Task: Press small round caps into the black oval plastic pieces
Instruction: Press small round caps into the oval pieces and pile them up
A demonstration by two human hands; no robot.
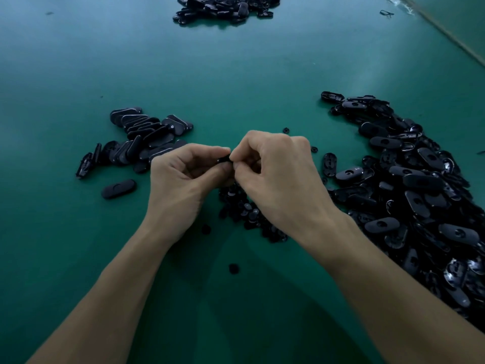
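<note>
Holding one black oval piece raised above the green table, I pinch it from both sides so that fingertip pressure can act squarely on it. My left hand grips one end between thumb and forefinger. My right hand grips the other end with curled fingers. Whether a cap sits under those fingertips I cannot tell. The heap of round caps lies directly beneath my hands, near for picking. The large pile on the right is probably unworked stock, and the smaller pile on the left is probably finished. Loose caps near my forearms risk being swept aside.
</note>
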